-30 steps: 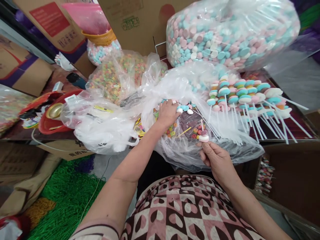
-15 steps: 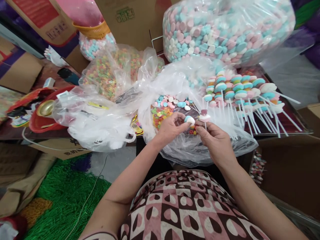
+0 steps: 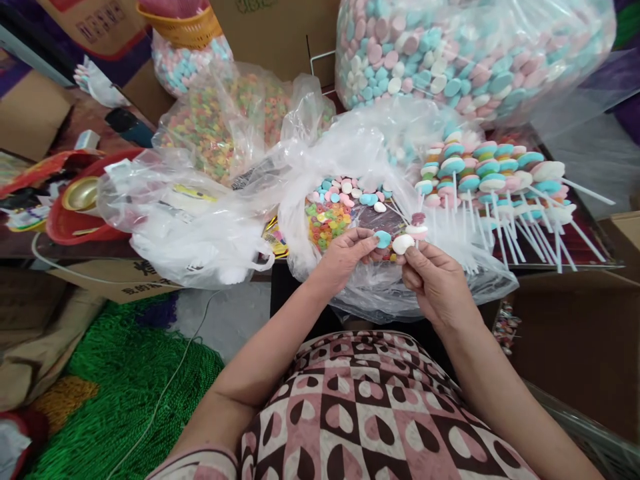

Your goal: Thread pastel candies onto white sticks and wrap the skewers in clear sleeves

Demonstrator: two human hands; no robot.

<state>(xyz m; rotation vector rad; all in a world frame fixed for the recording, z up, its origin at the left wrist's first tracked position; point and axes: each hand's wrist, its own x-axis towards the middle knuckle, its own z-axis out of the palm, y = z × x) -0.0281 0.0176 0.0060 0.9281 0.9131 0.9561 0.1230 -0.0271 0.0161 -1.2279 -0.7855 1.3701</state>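
My left hand (image 3: 347, 260) is closed, with a round blue marshmallow (image 3: 383, 239) pinched at its fingertips. Close beside it, my right hand (image 3: 440, 277) grips a white marshmallow (image 3: 403, 245) between thumb and finger. A candy stick topped with a dark pink piece and a pale marshmallow (image 3: 418, 229) also stands at the right fingers; its lower end is hidden. Below and behind the hands lies a clear plastic sheet (image 3: 370, 303). Gummy rings (image 3: 327, 223) and loose marshmallows (image 3: 345, 187) are heaped on it, left of the hands.
Finished-looking marshmallow skewers (image 3: 493, 173) are piled at right, white sticks toward me. Behind stand a big bag of marshmallows (image 3: 465, 67) and a bag of gummy rings (image 3: 225, 127). A red basin (image 3: 70, 223) sits left; an open carton (image 3: 575, 340) is below right.
The white marshmallow has passed from my left fingers to my right, while the blue one stays in the left. The candy stick shifted slightly right, and the view tilted a little.
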